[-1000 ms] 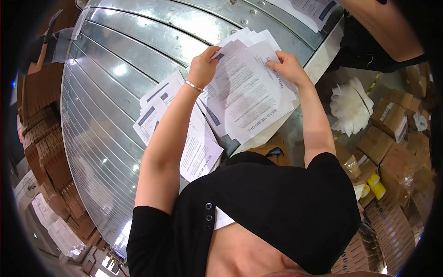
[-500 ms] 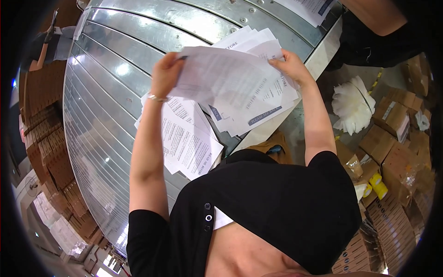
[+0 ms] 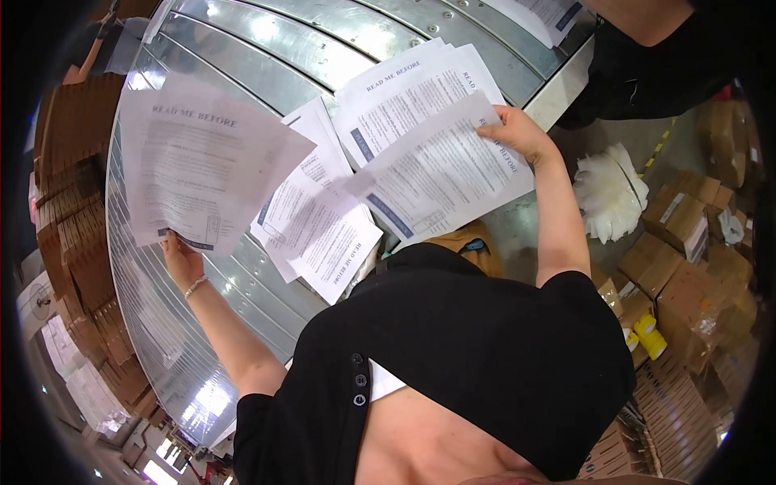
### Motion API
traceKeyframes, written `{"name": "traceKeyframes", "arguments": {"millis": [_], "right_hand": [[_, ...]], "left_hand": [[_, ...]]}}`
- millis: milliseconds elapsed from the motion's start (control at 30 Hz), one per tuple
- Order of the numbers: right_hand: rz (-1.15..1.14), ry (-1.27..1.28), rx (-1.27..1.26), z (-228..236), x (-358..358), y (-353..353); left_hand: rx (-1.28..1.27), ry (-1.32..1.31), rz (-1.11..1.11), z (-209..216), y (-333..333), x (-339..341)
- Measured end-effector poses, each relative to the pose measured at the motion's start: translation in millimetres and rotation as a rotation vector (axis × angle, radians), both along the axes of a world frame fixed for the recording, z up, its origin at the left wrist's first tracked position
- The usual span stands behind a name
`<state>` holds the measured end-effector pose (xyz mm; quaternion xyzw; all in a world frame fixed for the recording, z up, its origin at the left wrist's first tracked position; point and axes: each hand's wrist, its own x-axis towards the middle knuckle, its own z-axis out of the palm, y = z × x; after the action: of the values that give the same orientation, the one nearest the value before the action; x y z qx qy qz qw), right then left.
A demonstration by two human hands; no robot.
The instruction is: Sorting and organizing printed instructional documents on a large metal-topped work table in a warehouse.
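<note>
The hands are wide apart. The left hand (image 3: 183,260) is closed in a pinch on the lower edge of a white rectangular paper printed in dark type (image 3: 194,162); the paper is blurred, and whether it is one sheet or several cannot be told. It is raised above the grey slatted metal tabletop (image 3: 182,347). The left forearm reaches outward, a pale bracelet (image 3: 195,286) at the wrist.

The right hand (image 3: 521,133) has its thumb on the face of a white printed sheet with a dark blue band (image 3: 440,174), gripping the upper right edge; the fingers behind are largely hidden. The right arm extends forward, the hand turned inward.

Beyond and left of the right hand lies a fanned stack of white printed sheets (image 3: 396,77). Between the hands, nearer the body, lies a loose pile of white printed papers (image 3: 335,242). Brown cardboard boxes (image 3: 679,210) stand right of the right hand.
</note>
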<state>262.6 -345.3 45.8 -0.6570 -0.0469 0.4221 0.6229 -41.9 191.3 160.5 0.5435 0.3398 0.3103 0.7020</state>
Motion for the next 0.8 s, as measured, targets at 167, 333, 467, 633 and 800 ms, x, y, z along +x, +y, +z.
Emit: {"name": "traceKeyframes", "arguments": {"millis": [167,333,467,633,800], "right_hand": [[0.081,-0.005,0.025,12,-9,7],[0.311,-0.304,-0.093,28,37,15],[0.685,-0.575,-0.382,74,87,66],[0.876,-0.516,-0.493,58,113,148],[0.988,-0.606,-0.593,25,113,199]], "left_hand": [[-0.189,-0.133,0.102,-32,-13,-42],[-0.254,-0.201,0.072,-36,-26,-41],[-0.353,-0.224,0.062,-37,-26,-33],[-0.361,-0.182,0.055,-39,-46,-18],[-0.431,-0.139,-0.008,-64,-66,-14]]}}
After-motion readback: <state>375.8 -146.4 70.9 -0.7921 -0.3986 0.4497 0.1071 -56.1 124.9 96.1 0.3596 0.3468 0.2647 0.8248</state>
